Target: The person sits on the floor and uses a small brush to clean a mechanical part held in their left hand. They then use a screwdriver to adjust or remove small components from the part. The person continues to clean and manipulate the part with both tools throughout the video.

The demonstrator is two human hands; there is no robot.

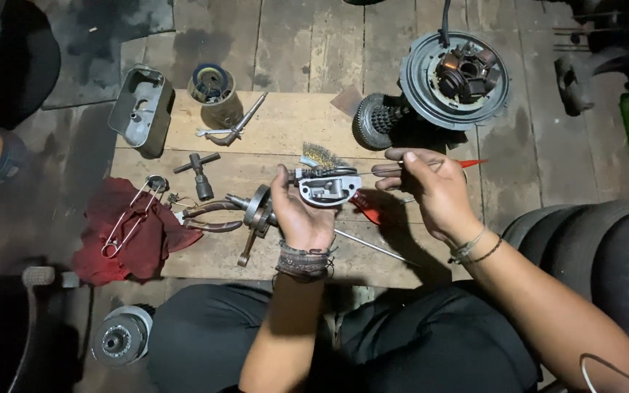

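At the centre of the frame, a small grey metal engine part (pixel 327 188) is gripped in the left hand (pixel 298 212), fingers closed around its left end. Just right of it, a thin rod (pixel 373 172) is pinched between the fingers of the right hand (pixel 431 188), its tip touching the part. Beneath the hands a wooden board (pixel 285 120) is seen, with pliers (pixel 209 216) and a red rag (pixel 129 233) at left. Farther up, a round stator plate (pixel 456 78) is seen at upper right
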